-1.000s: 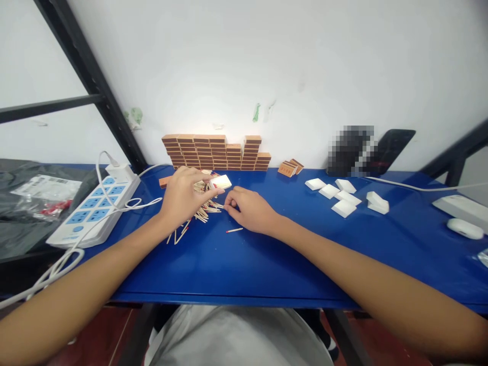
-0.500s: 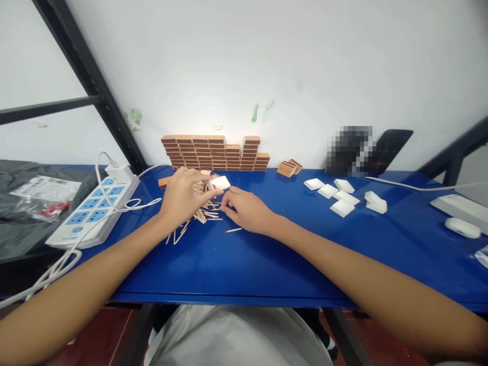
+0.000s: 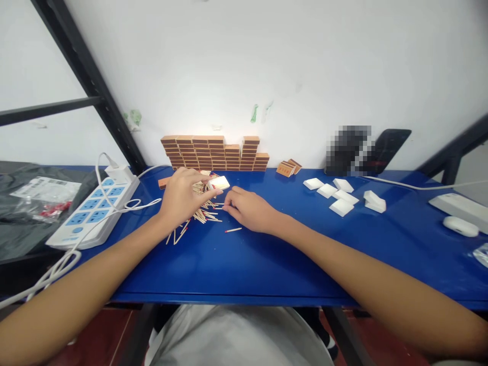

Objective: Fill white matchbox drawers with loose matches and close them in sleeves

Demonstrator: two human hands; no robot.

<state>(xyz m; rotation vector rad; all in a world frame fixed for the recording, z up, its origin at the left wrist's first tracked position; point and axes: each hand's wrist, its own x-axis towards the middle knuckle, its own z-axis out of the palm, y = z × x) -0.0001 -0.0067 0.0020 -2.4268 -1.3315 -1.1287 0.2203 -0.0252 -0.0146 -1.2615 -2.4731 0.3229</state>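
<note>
Between the thumb and fingers of my left hand is a small white matchbox tray, tilted, with some matches showing inside. Below that hand lies a loose pile of red-tipped matches on the blue table. My right hand rests just right of the pile, its fingers curled together; whatever they may hold is hidden. One single match lies apart on the table, below my right hand. An orange matchbox piece is partly covered by my left hand.
Stacked brown matchboxes line the wall. A few orange sleeves lean beside them. Several white trays lie to the right, near a dark phone. A power strip with white cables sits at left, beside a dark plastic bag.
My right hand has shifted slightly to the right, away from the match pile and the tray. My left hand holds the tray in nearly the same place.
</note>
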